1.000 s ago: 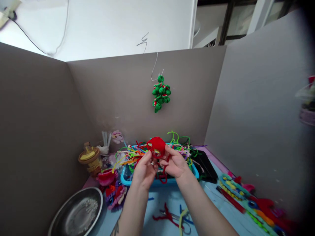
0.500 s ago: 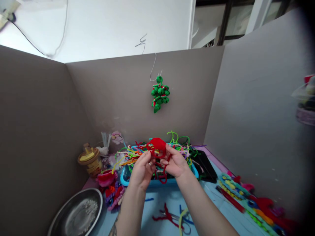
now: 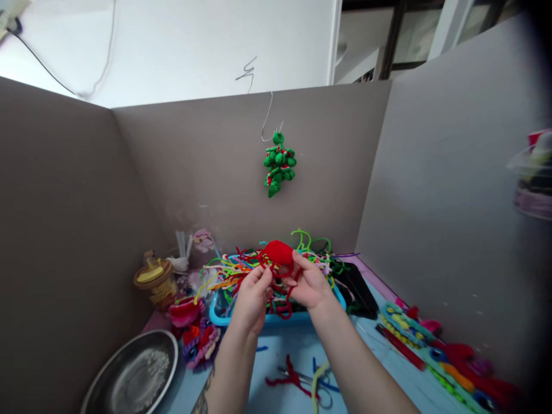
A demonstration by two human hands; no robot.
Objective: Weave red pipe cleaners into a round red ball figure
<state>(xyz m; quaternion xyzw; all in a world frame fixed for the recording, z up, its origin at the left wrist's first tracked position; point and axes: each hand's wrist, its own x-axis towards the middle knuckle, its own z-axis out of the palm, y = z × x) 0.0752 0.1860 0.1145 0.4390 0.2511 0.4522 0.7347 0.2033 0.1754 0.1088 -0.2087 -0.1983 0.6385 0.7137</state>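
Observation:
A rounded red pipe-cleaner piece (image 3: 278, 253), with loose red strands curling below it, is held up between both hands over a blue tray. My left hand (image 3: 254, 293) pinches a red strand at the lower left of the piece. With thumb and fingers, my right hand (image 3: 311, 284) grips the right edge of the same piece. Behind and beneath them, the blue tray (image 3: 276, 319) is heaped with many-coloured pipe cleaners (image 3: 228, 270). Part of the red piece is covered by fingers.
Scissors (image 3: 306, 379) lie on the blue table among red, blue and yellow pipe-cleaner bits. A metal bowl (image 3: 170, 376) is at left, finished fuzzy pieces (image 3: 452, 359) and a red-handled tool (image 3: 401, 347) at right. A green ornament (image 3: 279, 164) hangs on the grey partition.
My left hand has shifted slightly, its thumb and fingers now pinched on a strand closer to the middle of the red piece. The right hand keeps its grip.

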